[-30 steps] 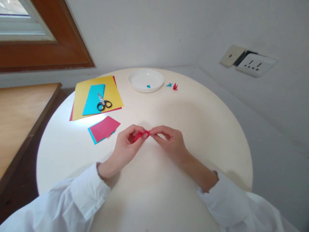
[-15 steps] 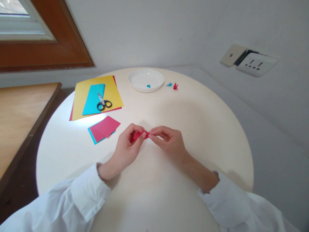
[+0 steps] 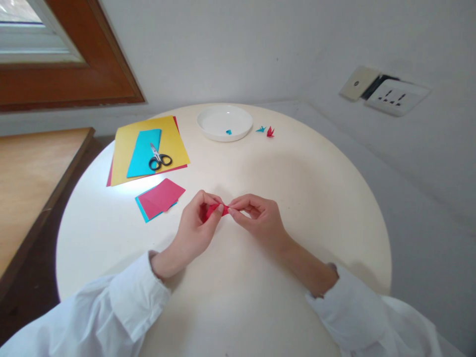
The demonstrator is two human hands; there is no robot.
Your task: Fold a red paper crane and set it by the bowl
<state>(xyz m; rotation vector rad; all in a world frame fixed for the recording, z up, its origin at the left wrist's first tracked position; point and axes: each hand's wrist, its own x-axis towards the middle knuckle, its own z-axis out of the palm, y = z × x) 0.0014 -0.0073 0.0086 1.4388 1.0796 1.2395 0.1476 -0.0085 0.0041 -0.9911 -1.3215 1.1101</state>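
Above the middle of the table, a small folded piece of red paper (image 3: 211, 211) is pinched between both hands. My left hand (image 3: 198, 223) is closed on its left part, thumb on the near side, and the fingers hide much of it. With thumb and forefinger, my right hand (image 3: 262, 218) pinches the paper's right tip. Left of my left hand lie a red paper sheet (image 3: 163, 196) and a blue paper sheet (image 3: 143, 210) under it. Farther back, a blue folded paper crane (image 3: 261, 129) and a red paper crane (image 3: 270, 132) stand side by side.
A white dish (image 3: 225, 121) at the table's back holds a small blue paper piece (image 3: 228, 132). Scissors (image 3: 159, 157) with black handles lie across folded blue paper (image 3: 143, 153) and a yellow sheet (image 3: 174, 148). A wooden surface (image 3: 37, 163) stands at left; walls border the round table (image 3: 316, 198).
Both hands stay in almost the same place. The red paper between them has shifted very slightly; the rest is unchanged.
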